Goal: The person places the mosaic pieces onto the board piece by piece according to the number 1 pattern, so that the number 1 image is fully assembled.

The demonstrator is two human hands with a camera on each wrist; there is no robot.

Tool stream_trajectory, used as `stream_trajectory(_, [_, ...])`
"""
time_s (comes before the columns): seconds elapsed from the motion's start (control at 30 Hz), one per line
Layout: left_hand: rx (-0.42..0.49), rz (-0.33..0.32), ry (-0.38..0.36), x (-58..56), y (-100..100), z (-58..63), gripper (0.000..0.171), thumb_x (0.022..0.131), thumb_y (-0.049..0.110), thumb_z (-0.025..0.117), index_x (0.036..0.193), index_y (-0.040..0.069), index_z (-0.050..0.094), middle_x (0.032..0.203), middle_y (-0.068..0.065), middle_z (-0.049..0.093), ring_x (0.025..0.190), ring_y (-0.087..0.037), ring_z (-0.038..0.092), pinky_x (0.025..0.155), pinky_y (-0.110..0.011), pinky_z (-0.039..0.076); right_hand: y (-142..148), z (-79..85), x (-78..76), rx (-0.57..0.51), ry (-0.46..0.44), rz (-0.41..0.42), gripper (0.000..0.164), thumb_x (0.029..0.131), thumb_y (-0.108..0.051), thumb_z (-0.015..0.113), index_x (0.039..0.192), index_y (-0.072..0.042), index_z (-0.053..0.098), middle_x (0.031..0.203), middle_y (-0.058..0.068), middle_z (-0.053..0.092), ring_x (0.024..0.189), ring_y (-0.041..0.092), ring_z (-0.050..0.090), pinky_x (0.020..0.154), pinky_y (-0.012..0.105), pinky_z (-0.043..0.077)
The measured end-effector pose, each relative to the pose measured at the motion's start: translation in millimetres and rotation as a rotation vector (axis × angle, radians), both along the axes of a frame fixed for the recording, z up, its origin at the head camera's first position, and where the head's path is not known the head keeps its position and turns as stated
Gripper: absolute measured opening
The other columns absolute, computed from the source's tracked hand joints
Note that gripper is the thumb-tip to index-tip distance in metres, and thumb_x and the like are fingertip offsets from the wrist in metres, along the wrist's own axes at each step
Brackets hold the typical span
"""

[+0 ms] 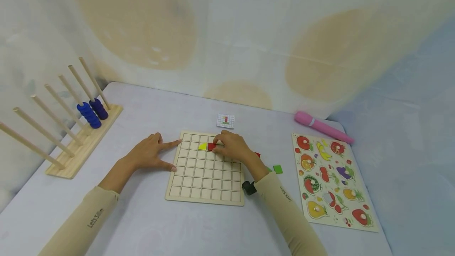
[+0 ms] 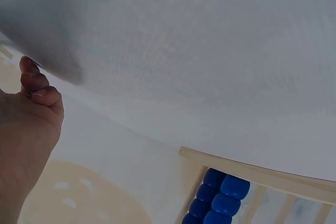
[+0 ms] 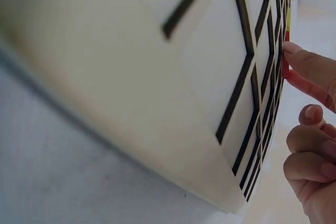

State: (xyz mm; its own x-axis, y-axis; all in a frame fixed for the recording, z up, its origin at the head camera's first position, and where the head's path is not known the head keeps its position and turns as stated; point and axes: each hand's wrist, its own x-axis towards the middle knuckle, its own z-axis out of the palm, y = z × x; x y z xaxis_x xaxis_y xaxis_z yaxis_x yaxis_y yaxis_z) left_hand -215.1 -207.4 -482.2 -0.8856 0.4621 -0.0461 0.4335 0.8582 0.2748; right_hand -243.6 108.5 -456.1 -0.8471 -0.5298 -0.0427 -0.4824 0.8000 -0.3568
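Note:
A wooden grid board (image 1: 196,200) lies flat on the table. My left hand (image 1: 146,154) rests at its left edge, with index finger and thumb stretched out to the rim. In the upper rows sits a yellow piece (image 1: 202,147) with a slanted side. Directly right of it is a red square tile (image 1: 211,146), which my right hand (image 1: 232,145) pinches between thumb and index finger. The right wrist view shows those fingertips on the red tile's edge, the other fingers curled. Only part of my left hand (image 2: 34,114) appears in the left wrist view.
Behind the board lies a small pattern card (image 1: 226,121). A green tile (image 1: 277,169) and another red tile (image 1: 257,154) lie by my right forearm. A fruit peg puzzle (image 1: 330,185) and pink stick (image 1: 321,127) are at right. At left stands a peg rack (image 1: 83,141) with blue beads (image 1: 89,115).

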Motion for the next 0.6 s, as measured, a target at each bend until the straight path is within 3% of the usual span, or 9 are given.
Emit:
stream_trajectory(0.23, [-0.002,0.003,-0.002,-1.0,-0.6,-1.0,0.103,0.059,0.086,0.067,0.147,0.036,0.047,0.092,-0.004,0.041,0.077,-0.018,0.036,0.066,-0.03,0.03,-2.1,0.3,1.3,0.016,0.034,-0.01,0.028,0.087,-0.036,0.076,0.108,-0.018,0.077,0.09,-0.002,0.058,0.072,0.012,0.047,0.063,0.025,0.039])
stream_trajectory(0.47, [0.004,0.003,-0.002,-1.3,-0.3,-1.5,0.103,0.059,0.085,0.069,0.147,0.035,0.048,0.09,-0.004,0.04,0.076,-0.018,0.034,0.065,-0.03,0.029,0.7,1.8,2.2,0.04,0.012,-0.03,0.039,0.086,-0.043,0.076,0.118,-0.02,0.073,0.099,-0.002,0.061,0.078,0.011,0.052,0.069,0.028,0.044])
stream_trajectory(0.6, [0.009,0.008,-0.006,-0.3,-0.3,-0.5,0.103,0.059,0.084,0.07,0.146,0.035,0.048,0.089,-0.004,0.04,0.075,-0.018,0.034,0.065,-0.031,0.029,7.7,5.0,5.1,-0.004,-0.007,-0.048,0.045,0.084,-0.044,0.077,0.122,-0.022,0.07,0.097,-0.002,0.06,0.08,0.012,0.053,0.069,0.028,0.044])
